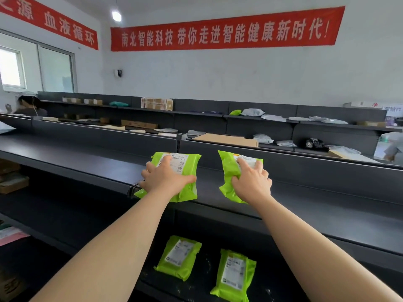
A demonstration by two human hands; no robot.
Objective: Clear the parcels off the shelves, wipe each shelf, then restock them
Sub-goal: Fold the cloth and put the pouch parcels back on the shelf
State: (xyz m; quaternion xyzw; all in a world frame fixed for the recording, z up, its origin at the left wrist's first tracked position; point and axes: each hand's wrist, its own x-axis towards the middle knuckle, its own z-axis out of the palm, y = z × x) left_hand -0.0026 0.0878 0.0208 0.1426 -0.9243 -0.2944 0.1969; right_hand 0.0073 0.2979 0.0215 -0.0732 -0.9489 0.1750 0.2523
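Each of the hands, left hand point(166, 177) and right hand point(250, 182), presses a green parcel point(185, 168) point(227, 171) flat on the top shelf point(87, 158); better grip both fully, keeping them level

Four bright green plastic mailer parcels with white labels: two on the top dark shelf point(192, 162) point(229, 171), two on the lower one point(177, 257) point(234, 274). Two long red banners with white lettering point(224, 29) point(50, 20) hang on the walls.
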